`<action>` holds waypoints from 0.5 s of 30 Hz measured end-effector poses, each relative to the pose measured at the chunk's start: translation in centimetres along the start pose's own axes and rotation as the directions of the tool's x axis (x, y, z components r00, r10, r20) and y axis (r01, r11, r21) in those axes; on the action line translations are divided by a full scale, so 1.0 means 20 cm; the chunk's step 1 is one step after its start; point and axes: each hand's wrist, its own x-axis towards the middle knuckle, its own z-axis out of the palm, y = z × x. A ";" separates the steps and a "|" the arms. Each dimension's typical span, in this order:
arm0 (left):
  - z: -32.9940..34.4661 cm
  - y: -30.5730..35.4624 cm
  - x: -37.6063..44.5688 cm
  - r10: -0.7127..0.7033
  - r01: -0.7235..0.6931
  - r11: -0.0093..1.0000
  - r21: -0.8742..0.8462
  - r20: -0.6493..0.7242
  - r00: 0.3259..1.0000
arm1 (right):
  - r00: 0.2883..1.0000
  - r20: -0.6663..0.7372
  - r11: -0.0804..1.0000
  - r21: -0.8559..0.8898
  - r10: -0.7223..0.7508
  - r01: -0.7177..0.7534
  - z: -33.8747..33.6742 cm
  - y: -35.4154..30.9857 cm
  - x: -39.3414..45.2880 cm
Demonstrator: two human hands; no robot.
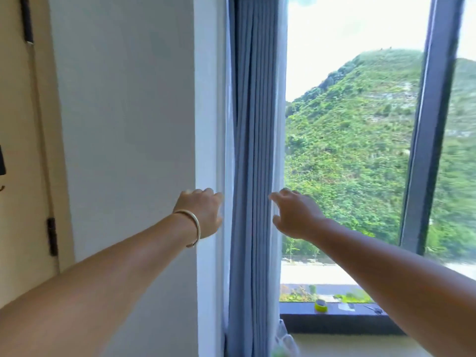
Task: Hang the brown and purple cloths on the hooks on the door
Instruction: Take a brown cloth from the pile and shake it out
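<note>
Neither the brown nor the purple cloth is in view, and no hooks show. A strip of the cream door [18,124] with a dark hinge [52,235] runs down the far left edge. Both my arms stretch forward at chest height. My left hand [203,212], with a bangle on the wrist, hovers in front of the white wall corner, fingers loosely bent and holding nothing. My right hand [293,215] hangs in front of the window, just right of the gathered blue-grey curtain [255,161], fingers relaxed and empty.
A white wall [128,124] fills the space between door and curtain. The large window [360,124] has a dark frame post [427,124] and looks onto a green hill. On the dark sill [334,318] lies a small yellow-green object [321,305].
</note>
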 end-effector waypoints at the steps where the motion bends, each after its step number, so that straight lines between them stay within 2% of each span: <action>1: -0.02 0.11 0.04 0.031 -0.031 0.999 -0.012 -0.005 1.000 | 0.999 0.002 0.999 -0.013 0.038 -0.038 -0.03 0.10 -0.06; 9: -0.11 1.05 0.28 0.242 -0.247 0.948 -0.202 -0.048 0.969 | 0.963 0.007 0.953 -0.145 0.271 -0.267 -0.24 0.85 -0.56; 15: -0.20 1.77 0.36 0.389 -0.396 0.888 -0.234 -0.077 0.918 | 0.875 0.069 0.863 -0.222 0.478 -0.454 -0.36 1.40 -1.03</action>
